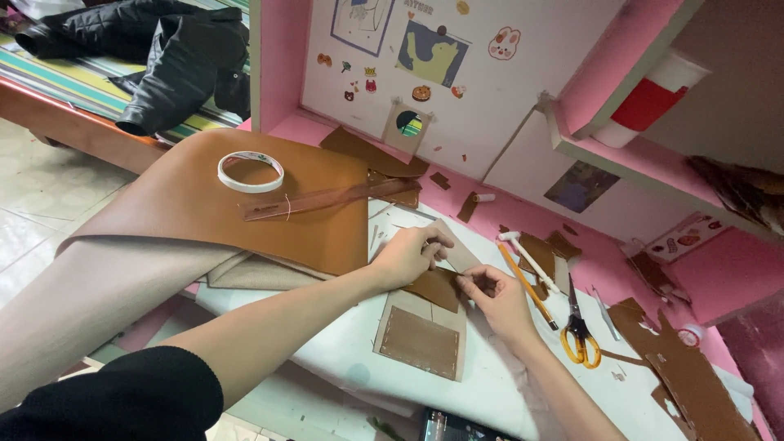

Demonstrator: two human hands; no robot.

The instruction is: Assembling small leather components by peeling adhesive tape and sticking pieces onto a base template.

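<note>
A small brown leather piece (422, 343) with stitched edges lies on a white sheet (490, 392) on the pink desk. My left hand (411, 253) presses down on its upper part, fingers curled over a pale flap. My right hand (496, 299) pinches the edge of a darker brown flap (435, 287) at the piece's right side, fingertips close to those of the left hand. Whether the right hand holds a needle or thread is too small to tell.
A large folded brown leather sheet (204, 212) carries a roll of white tape (250, 171) and a clear ruler (327, 198). Yellow-handled scissors (578, 331), a pencil (527, 286) and a white tool (531, 261) lie to the right. Leather scraps (686, 376) litter the desk.
</note>
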